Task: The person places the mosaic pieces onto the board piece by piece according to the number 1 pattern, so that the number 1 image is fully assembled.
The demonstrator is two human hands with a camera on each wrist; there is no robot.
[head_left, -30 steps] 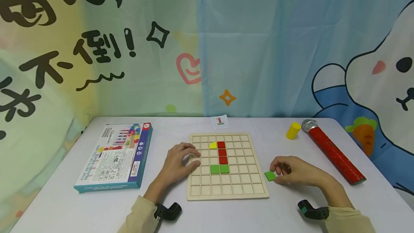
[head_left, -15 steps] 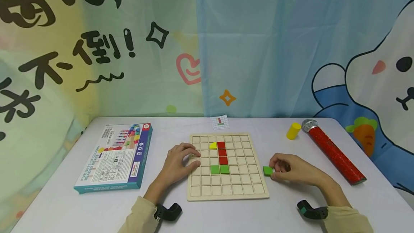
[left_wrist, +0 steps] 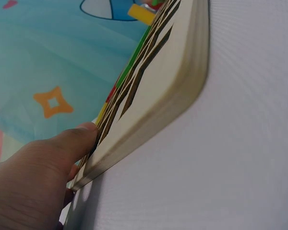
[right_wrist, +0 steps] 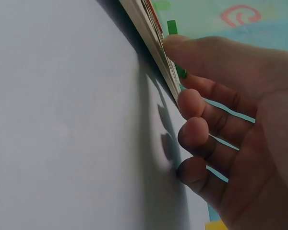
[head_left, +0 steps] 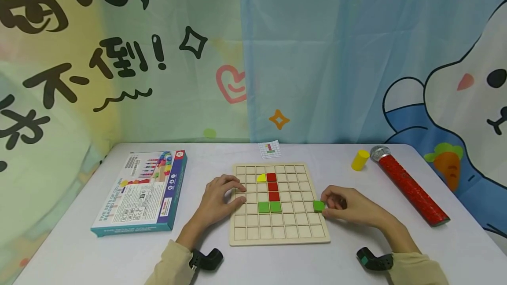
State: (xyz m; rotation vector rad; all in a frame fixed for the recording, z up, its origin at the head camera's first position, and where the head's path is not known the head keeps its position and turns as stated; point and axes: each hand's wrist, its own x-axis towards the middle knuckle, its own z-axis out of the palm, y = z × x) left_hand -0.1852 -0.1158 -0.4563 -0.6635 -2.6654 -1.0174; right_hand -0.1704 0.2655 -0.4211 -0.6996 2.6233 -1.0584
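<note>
A pale wooden grid board [head_left: 293,232] lies on the white table with a yellow piece [head_left: 261,178], a column of red square tiles [head_left: 272,186] and two green tiles [head_left: 269,207] set in it. My left hand [head_left: 220,198] holds the board's left edge; in the left wrist view the thumb [left_wrist: 81,139] lies on its top face and the other fingers are mostly hidden. Between thumb and fingertip my right hand [head_left: 348,205] pinches another green square tile [head_left: 318,206] over the board's right border. The right wrist view shows that tile [right_wrist: 172,28] partly behind the thumb.
Left of the board lies a flat boxed set [head_left: 138,192]. A small pattern card [head_left: 270,149] sits behind the board. A yellow cylinder [head_left: 360,160] and a red microphone [head_left: 409,186] rest at the back right. A printed curtain [head_left: 301,56] hangs behind the table.
My right hand has moved left with the green tile, from beside the board to over its right border. The left hand stays at the board's left edge.
</note>
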